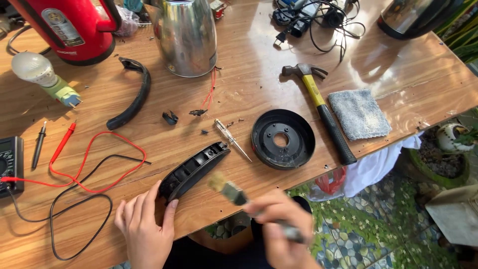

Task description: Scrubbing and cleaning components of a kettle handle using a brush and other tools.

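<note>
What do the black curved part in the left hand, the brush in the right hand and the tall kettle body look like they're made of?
The black curved ribbed part looks like moulded plastic, matte with a dull sheen. The blurred small brush shows pale bristles and what seems a metal band; its handle is hidden. The tall silver kettle body looks like polished steel, mirroring its surroundings.

Sunlit wooden table [398, 74] stands over a pebble-patterned floor [358, 239], beside potted plants [450, 139].
</note>
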